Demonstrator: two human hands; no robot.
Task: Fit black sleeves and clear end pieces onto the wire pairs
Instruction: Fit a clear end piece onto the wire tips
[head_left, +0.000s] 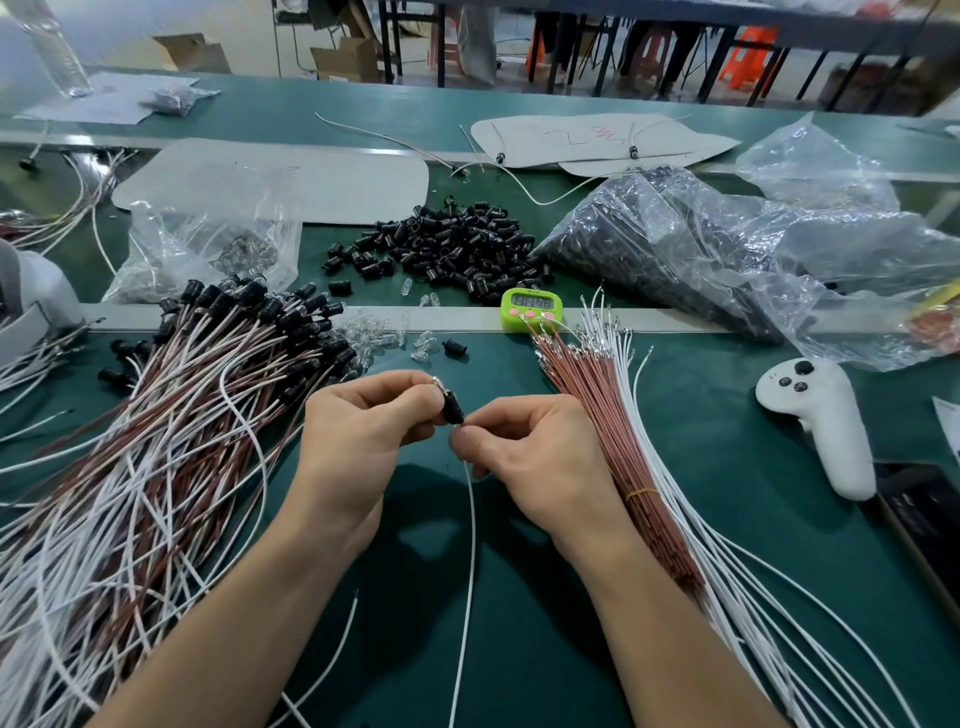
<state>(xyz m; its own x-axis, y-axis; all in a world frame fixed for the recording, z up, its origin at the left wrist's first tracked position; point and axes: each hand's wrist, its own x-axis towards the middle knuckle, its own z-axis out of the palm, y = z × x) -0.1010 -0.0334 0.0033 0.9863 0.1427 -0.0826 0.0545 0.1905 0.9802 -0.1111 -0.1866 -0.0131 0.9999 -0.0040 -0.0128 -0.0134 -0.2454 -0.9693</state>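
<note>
Red handwriting is scrawled on a grey sheet (597, 140) in the upper middle of the frame, but it cannot be read. The digits on the small green timer (532, 307) are too blurred to make out.

The green worktop (727, 431) is crossed by a pale strip. Beyond it, along the top of the frame, are cardboard boxes, dark table legs and orange stools.

At the centre of the frame the left hand (363, 431) pinches a black sleeve (453, 408) between its fingertips. The right hand (530, 452), just beside it, pinches the white wire (470, 545) right under the sleeve, and the wire trails to the bottom edge.

A heap of finished wire pairs (171, 415) fills the left of the frame. A banded bundle of brown wires (597, 415) and loose white wires (737, 582) lie on the right. Loose black sleeves (447, 244) are piled above the hands, with clear end pieces (374, 332) scattered nearer them. A white controller (821, 415) lies at the right.
</note>
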